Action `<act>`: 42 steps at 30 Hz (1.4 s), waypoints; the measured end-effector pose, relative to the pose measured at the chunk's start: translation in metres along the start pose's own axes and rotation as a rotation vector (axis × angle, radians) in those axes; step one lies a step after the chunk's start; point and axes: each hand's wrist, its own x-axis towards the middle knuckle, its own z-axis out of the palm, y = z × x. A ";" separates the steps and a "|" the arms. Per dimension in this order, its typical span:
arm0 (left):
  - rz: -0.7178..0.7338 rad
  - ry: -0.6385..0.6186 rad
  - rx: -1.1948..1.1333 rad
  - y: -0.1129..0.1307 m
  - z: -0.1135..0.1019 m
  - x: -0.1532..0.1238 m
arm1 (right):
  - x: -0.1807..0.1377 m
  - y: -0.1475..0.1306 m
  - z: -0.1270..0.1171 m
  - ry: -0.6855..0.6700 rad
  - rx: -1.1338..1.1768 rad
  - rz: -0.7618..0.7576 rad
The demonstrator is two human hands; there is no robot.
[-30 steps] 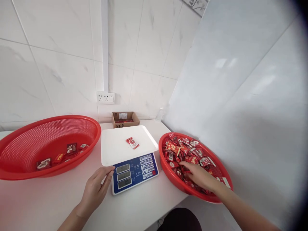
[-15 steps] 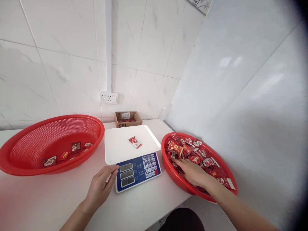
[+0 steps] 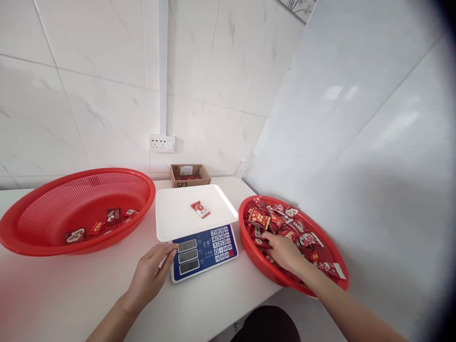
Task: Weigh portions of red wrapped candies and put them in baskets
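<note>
My right hand reaches into the right red basket, its fingers bent around a small red snack packet at the left side of the heap. Part of the grip is hidden. At the left edge of the blue and white digital scale, my left hand has thumb and forefinger drawn together beside the displays; what they pinch, if anything, does not show. One red and white snack packet lies on the scale's white pan.
On the left stands a red perforated basket with several packets. Behind the scale sits an open cardboard box with red contents. A clear plastic container is near the wall corner. The white table ends in front of the right basket.
My right hand has drawn slightly back to the right inside the basket, and its fingers have closed in. My left hand stays at the scale's edge. The view has shifted a little.
</note>
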 end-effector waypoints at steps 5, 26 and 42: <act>-0.022 -0.013 -0.001 0.001 -0.001 -0.001 | -0.001 0.017 -0.017 0.096 0.089 0.049; -0.034 -0.017 -0.004 0.000 -0.002 -0.001 | 0.017 0.014 -0.042 0.228 0.369 0.103; -0.108 -0.036 -0.041 0.002 -0.006 -0.002 | 0.101 -0.148 -0.010 0.129 0.169 -0.081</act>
